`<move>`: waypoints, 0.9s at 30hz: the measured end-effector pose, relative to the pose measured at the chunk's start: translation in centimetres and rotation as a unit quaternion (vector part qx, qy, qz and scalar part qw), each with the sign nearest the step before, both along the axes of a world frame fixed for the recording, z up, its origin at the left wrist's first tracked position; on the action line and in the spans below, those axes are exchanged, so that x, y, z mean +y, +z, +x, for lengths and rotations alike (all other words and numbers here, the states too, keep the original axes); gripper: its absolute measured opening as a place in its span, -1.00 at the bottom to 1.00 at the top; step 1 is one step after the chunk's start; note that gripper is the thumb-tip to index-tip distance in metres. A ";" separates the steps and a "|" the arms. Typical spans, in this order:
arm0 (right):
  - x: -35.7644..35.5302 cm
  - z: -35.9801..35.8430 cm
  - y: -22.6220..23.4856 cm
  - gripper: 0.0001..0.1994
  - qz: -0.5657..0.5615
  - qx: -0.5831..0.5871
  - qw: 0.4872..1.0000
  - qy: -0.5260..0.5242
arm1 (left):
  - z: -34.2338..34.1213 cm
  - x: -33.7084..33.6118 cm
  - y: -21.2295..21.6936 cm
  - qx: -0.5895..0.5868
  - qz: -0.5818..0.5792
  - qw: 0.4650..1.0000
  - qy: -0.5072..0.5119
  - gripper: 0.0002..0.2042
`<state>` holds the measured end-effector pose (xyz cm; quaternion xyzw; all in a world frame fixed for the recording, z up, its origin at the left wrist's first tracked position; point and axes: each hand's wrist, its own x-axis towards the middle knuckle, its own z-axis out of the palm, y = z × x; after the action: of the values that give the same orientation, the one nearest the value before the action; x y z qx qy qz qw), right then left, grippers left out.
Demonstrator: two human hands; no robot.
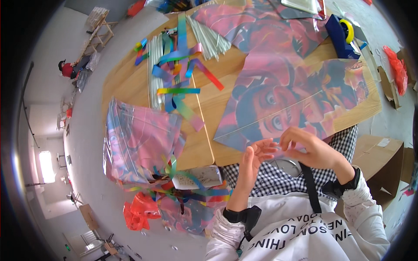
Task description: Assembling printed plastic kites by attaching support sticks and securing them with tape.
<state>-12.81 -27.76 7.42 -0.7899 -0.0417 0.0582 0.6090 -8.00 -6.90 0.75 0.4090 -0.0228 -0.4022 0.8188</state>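
My left hand (pixel 257 158) is raised above the table's near edge, thumb up and fingers spread toward the right. Facing it, my right hand (pixel 307 148) has its fingers loosely curved and apart. The fingertips of both nearly meet; whether some tiny thing lies between them is too small to tell. Just beyond them lies a thin printed kite sheet (pixel 270 102) with a large cartoon face and a slim pale rod across it. Another printed sheet (pixel 278 32) spreads behind it, partly overlapped.
Rainbow ribbons (pixel 174 65) and white rods (pixel 209 37) lie on the wooden table (pixel 126 82). A blue tape dispenser (pixel 342 39) stands far right. More printed sheets (pixel 143 135) hang at the left, beside a white tray (pixel 198 177). Cardboard box (pixel 379 156) at right; distant person (pixel 67 69) at left.
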 end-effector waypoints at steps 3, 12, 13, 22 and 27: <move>2.8 0.6 0.7 -0.86 -0.040 0.012 0.996 0.074 | -0.4 1.6 0.8 0.017 -0.054 0.998 0.030 -0.56; 8.3 4.3 -1.4 -0.87 -0.107 0.021 0.990 0.090 | 1.3 6.9 0.2 -0.082 0.129 0.967 0.203 -0.78; 8.7 4.6 -1.7 -0.86 -0.113 0.018 0.990 0.080 | 1.6 7.1 0.4 -0.078 0.128 0.968 0.202 -0.78; 10.3 6.4 -2.5 -0.84 -0.136 0.041 0.988 0.061 | 3.3 8.8 0.0 -0.099 0.183 0.957 0.204 -0.65; 10.3 6.6 -3.5 -0.81 -0.136 0.049 0.988 0.052 | 3.4 8.5 -0.4 -0.116 0.202 0.940 0.250 -0.71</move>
<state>-6.18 -17.50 3.96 -0.8586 -0.0444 0.1329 0.4932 -4.58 1.61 0.35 0.6021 0.0676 -0.1305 0.7848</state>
